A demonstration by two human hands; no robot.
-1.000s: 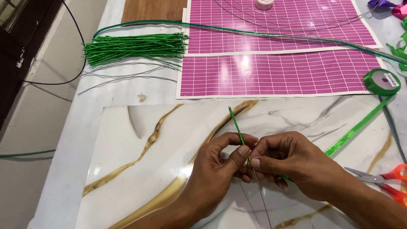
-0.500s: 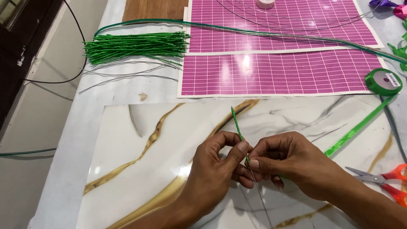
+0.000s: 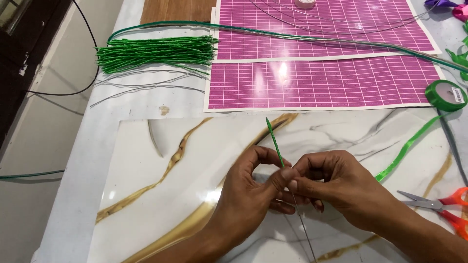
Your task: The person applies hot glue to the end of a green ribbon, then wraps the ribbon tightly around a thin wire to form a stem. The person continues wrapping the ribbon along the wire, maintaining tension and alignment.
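A thin wire partly wrapped in green tape (image 3: 274, 140) sticks up and to the left from between my two hands. My left hand (image 3: 253, 190) pinches it with thumb and forefinger. My right hand (image 3: 336, 187) pinches it from the other side, fingertips touching the left ones. The bare grey end of the wire (image 3: 304, 231) runs down below the hands. A green ribbon (image 3: 407, 146) leads from behind my right hand up to a green tape roll (image 3: 444, 95).
A bundle of green-wrapped wires (image 3: 156, 52) and a few bare wires (image 3: 141, 87) lie at upper left. Pink grid mats (image 3: 321, 83) sit beyond the marble sheet (image 3: 161, 185). Orange-handled scissors (image 3: 438, 204) lie at right. A long green hose (image 3: 292, 36) crosses the mats.
The green-wrapped part of the wire has shifted slightly and my fingers have turned on it. Both hands stay in the same place.
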